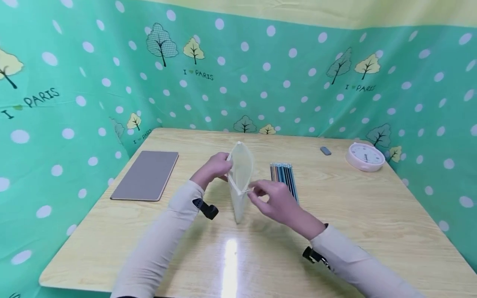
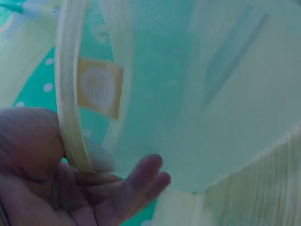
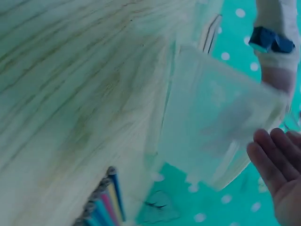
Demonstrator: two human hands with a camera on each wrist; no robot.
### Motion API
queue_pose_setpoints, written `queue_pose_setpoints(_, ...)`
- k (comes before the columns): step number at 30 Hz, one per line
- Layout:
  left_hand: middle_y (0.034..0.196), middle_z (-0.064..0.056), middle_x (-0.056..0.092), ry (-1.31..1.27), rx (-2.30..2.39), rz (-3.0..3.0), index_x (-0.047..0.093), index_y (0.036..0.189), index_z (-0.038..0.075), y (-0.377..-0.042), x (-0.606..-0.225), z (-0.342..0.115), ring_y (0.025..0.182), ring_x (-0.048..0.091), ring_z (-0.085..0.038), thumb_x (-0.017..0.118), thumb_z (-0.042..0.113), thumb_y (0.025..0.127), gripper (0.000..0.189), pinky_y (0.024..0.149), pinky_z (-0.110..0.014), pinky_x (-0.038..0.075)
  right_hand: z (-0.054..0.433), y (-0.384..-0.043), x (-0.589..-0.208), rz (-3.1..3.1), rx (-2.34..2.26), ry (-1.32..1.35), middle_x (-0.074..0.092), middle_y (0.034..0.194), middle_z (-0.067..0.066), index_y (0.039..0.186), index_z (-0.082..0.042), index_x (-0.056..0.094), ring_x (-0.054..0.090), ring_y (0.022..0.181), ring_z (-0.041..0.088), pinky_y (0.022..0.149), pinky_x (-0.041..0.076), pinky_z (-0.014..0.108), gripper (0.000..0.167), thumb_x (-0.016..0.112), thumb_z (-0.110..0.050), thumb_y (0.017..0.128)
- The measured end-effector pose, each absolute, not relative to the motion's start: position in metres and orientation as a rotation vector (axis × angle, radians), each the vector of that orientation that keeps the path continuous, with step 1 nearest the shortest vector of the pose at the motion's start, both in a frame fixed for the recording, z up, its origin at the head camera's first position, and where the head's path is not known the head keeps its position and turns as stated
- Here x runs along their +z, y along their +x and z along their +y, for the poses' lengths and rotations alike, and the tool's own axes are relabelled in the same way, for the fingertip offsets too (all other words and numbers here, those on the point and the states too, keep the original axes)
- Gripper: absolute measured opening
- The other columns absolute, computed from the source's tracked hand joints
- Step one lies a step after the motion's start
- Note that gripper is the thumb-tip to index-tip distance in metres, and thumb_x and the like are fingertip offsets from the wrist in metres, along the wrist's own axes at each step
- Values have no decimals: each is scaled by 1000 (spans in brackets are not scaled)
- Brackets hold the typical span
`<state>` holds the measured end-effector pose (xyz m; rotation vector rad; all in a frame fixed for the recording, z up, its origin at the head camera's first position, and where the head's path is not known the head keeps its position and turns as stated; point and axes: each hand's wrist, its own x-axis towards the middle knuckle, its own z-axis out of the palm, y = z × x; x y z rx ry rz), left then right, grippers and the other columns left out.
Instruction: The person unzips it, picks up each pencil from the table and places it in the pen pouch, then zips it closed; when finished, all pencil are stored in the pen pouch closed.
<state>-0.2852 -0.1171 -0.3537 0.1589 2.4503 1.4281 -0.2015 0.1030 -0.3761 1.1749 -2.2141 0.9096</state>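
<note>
A pale, see-through mesh zip pouch is held upright over the middle of the table, its mouth gaping toward me. My left hand grips the left side of the mouth, thumb on one side and fingers on the other. In the left wrist view, an orange label shows on the mesh beside the zipper edge. At the near end of the mouth, the thumb and fingertips of my right hand pinch the zipper pull. Just beyond that hand lies a row of pencils, partly hidden by it.
A grey notebook lies on the left of the wooden table. Toward the back right are a small grey eraser-like block and a pink round clock. A green dotted curtain hangs around the table's back and sides.
</note>
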Motion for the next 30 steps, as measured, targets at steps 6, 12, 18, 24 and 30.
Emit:
queue_pose_setpoints(6, 102, -25, 67, 96, 1344, 2498, 61, 122, -13, -290, -353, -122, 76, 72, -28, 43, 3, 93, 38, 74, -39, 66, 150, -250, -374, -2741, 1657, 427, 71, 101, 25, 123, 11, 63, 71, 73, 16, 70, 65, 30, 29, 56, -9, 104)
queue_pose_setpoints(12, 100, -27, 71, 94, 1310, 2439, 62, 121, -14, -293, -351, -127, 74, 76, -30, 45, 11, 100, 37, 86, -44, 63, 197, -302, -386, -3020, 1688, -56, 66, 105, 24, 132, 17, 51, 71, 74, 15, 74, 66, 33, 38, 50, -8, 104)
queue_pose_setpoints(18, 106, -27, 71, 152, 1298, 2434, 62, 120, -12, -296, -349, -128, 75, 76, -30, 47, 11, 98, 35, 93, -47, 61, 209, -328, -408, -3181, 1256, -50, 72, 89, 20, 119, 14, 60, 70, 63, 15, 65, 65, 33, 29, 60, -7, 99)
queue_pose_setpoints(24, 100, -22, 72, 184, 1278, 2439, 63, 116, -11, -296, -349, -131, 73, 75, -29, 46, 14, 99, 34, 98, -49, 58, 202, -330, -417, -3123, 1188, -96, 71, 86, 22, 121, 17, 61, 66, 57, 13, 57, 64, 32, 32, 62, -4, 97)
queue_pose_setpoints(30, 104, -24, 72, 187, 1260, 2431, 60, 123, -14, -299, -351, -135, 74, 76, -28, 46, 15, 100, 39, 99, -48, 58, 199, -333, -419, -3146, 1057, -112, 69, 81, 18, 120, 16, 61, 67, 55, 16, 55, 63, 29, 34, 65, -5, 94)
